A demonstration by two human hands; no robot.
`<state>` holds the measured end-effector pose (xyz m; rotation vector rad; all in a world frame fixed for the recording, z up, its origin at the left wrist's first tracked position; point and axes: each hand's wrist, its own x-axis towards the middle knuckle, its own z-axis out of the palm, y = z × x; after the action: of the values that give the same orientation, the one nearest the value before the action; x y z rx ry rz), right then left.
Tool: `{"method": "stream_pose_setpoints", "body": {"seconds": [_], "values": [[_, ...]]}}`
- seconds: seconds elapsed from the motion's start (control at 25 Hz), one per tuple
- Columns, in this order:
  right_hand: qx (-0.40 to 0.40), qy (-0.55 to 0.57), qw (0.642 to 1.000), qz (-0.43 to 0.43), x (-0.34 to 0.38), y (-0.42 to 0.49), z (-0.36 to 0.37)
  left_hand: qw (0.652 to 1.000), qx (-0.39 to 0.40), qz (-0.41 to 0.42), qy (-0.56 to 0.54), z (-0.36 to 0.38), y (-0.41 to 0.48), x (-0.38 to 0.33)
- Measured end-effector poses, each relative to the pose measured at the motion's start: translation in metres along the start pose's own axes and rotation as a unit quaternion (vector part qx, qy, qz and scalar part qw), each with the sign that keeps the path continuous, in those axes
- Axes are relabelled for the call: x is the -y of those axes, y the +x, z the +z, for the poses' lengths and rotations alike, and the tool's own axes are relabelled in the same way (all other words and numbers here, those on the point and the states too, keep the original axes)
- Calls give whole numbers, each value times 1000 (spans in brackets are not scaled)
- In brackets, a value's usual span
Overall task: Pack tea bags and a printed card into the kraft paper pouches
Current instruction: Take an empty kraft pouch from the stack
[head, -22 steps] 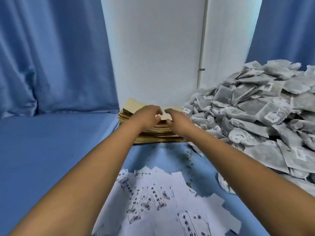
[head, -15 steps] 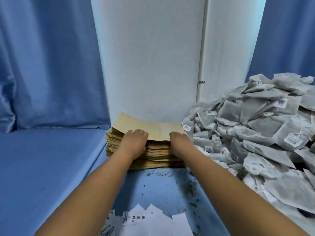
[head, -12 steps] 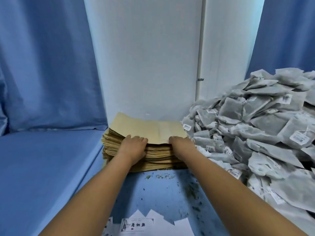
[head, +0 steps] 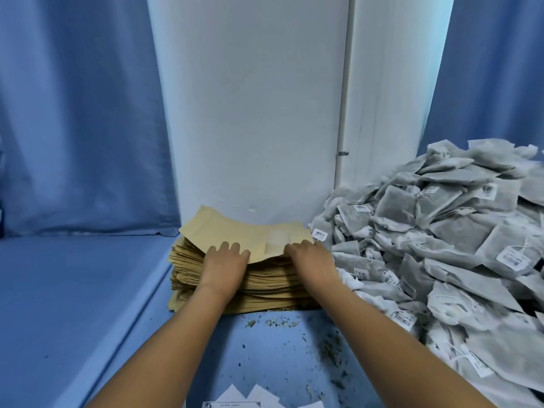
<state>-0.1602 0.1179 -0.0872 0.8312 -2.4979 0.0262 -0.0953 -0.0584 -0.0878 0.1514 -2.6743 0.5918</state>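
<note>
head view: both hands sit at the near edge of the top kraft pouch (head: 235, 235) on the pouch stack (head: 265, 285) by the wall. left hand (head: 225, 263) fingers lie straight on it; right hand (head: 313, 260) fingers curl at its lifted edge. tea bags (head: 441, 245) heap just right; printed cards (head: 250, 400) lie near the bottom edge on the table (head: 279, 348).

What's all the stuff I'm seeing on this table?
pouches: one tall stack, kraft brown, centre, against the wall
top pouch: one, brown, front edge lifted off the stack
tea bags: large heap, grey-white with small labels, right
cards: several, white, printed, bottom edge
tea crumbs: scattered, greenish, in front of the stack
cloth: blue, covers the table
curtains: blue, left and right behind
wall: white, centre back
left hand: on the top pouch's front edge
right hand: at the top pouch's front right edge
</note>
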Motion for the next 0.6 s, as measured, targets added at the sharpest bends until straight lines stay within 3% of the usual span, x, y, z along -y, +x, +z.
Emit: {"method": "stream_pose_setpoints", "body": {"seconds": [0.16,0.28,0.36,0.44,0.52,0.6], "values": [[-24,0,1000,-6,0,-10,-8,999,-14,-33,-19,-8,-12,11],[-36,29,999,14,-2,-23,-20,999,-33,-10,-18,-12,-29,19],[-109,58,992,-3,3,-31,-36,998,-61,4,-12,-18,-39,22],[-195,116,971,-74,12,-38,-47,997,-68,10,-21,-26,-45,21],[-185,168,959,-130,19,-45,-56,997,-73,4,-37,-39,-49,20],[-120,232,962,-80,19,-51,-66,993,-97,-8,-73,-58,-58,25]]}}
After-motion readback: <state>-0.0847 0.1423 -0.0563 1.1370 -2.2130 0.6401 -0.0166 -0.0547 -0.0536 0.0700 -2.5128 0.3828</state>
